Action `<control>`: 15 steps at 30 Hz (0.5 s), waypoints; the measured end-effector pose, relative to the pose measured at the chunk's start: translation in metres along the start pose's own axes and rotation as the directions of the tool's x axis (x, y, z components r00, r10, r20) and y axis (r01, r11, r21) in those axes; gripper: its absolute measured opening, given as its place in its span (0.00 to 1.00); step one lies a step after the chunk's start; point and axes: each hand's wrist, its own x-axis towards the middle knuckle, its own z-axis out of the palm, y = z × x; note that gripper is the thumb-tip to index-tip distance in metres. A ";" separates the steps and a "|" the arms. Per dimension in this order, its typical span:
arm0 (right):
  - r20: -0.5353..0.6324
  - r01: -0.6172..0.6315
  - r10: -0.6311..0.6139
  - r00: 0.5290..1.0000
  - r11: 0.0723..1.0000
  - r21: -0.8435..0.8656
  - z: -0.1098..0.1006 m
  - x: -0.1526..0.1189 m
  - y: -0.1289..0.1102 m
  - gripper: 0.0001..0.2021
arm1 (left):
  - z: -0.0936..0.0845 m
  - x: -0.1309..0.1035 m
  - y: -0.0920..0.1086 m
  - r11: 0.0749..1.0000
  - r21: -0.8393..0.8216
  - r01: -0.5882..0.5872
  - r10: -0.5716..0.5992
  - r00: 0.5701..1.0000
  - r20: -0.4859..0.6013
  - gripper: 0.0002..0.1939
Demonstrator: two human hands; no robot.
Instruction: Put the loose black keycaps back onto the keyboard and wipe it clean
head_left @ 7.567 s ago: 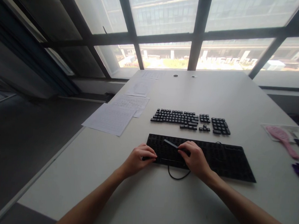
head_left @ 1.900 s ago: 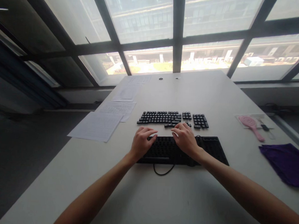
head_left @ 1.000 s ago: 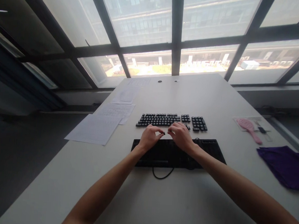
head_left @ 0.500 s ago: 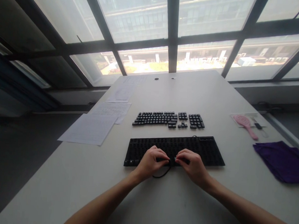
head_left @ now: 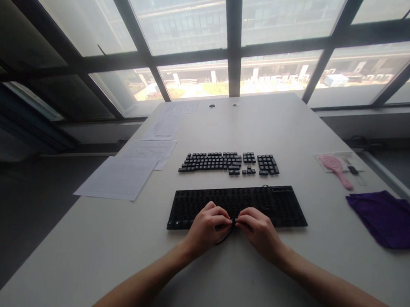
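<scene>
Over the front edge of a black keyboard [head_left: 197, 201], whose keycaps are mostly off, my two hands meet with the fingertips nearly touching. My left hand [head_left: 210, 225] is closed in a pinch on a thin black cable [head_left: 224, 239], which curves down below it. My right hand [head_left: 258, 227] is also closed, pinching something small and dark against the cable's end; the fingers hide what it is. A few keycaps [head_left: 178, 223] remain at the keyboard's front left corner. Behind it, loose black keycaps [head_left: 211, 162] lie grouped in keyboard order.
Paper sheets [head_left: 116, 178] lie along the left side of the white table [head_left: 253, 277]. To the right are a pink hairbrush [head_left: 334, 166], a small black item [head_left: 353, 170] and a folded purple cloth [head_left: 383, 217]. Large windows [head_left: 192, 78] stand beyond the far edge.
My hands have come closer together, closing the small gap between their fingertips. A silvery bit that showed at my right fingertips is now hidden. The view has shifted slightly.
</scene>
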 end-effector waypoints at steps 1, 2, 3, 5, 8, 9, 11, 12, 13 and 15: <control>-0.002 0.011 -0.011 1.000 1.000 -0.011 0.000 0.000 0.000 0.04 | 0.001 -0.001 0.000 1.000 0.017 -0.016 0.016 1.000 -0.002 0.04; -0.005 0.020 -0.020 1.000 1.000 -0.017 0.000 0.000 0.000 0.04 | 0.001 -0.001 0.000 0.999 0.030 -0.024 0.024 1.000 -0.005 0.04; -0.008 0.028 -0.028 1.000 0.999 -0.020 -0.001 0.000 0.000 0.04 | 0.002 -0.001 0.000 0.999 0.036 -0.027 0.027 1.000 -0.007 0.04; -0.008 0.039 -0.039 0.999 0.999 -0.022 -0.001 0.000 0.000 0.05 | 0.003 -0.002 -0.001 0.999 0.032 -0.024 0.024 1.000 -0.007 0.04; -0.002 0.055 -0.055 0.998 0.998 -0.034 0.000 0.000 0.000 0.06 | 0.004 -0.002 -0.004 1.000 0.013 -0.010 0.010 1.000 -0.012 0.03; -0.002 0.059 -0.059 0.998 0.997 -0.043 0.000 0.000 0.000 0.06 | 0.004 -0.002 -0.004 1.000 0.009 -0.006 0.006 1.000 -0.014 0.03; -0.002 0.067 -0.068 0.998 0.995 -0.071 0.001 0.000 -0.001 0.07 | 0.004 -0.002 -0.004 1.000 0.014 -0.002 0.003 1.000 -0.026 0.03; 0.000 0.072 -0.072 0.997 0.993 -0.092 0.001 0.000 -0.002 0.08 | 0.004 -0.003 -0.004 1.000 0.023 -0.005 0.005 1.000 -0.030 0.03; 0.008 0.076 -0.075 0.997 0.991 -0.114 0.000 0.000 -0.003 0.09 | 0.005 -0.003 -0.004 0.999 0.038 -0.009 0.010 0.999 -0.034 0.03; 0.033 0.084 -0.080 0.996 0.985 -0.150 -0.001 0.001 -0.006 0.10 | 0.006 -0.004 -0.004 0.997 0.076 -0.023 0.025 0.999 -0.033 0.04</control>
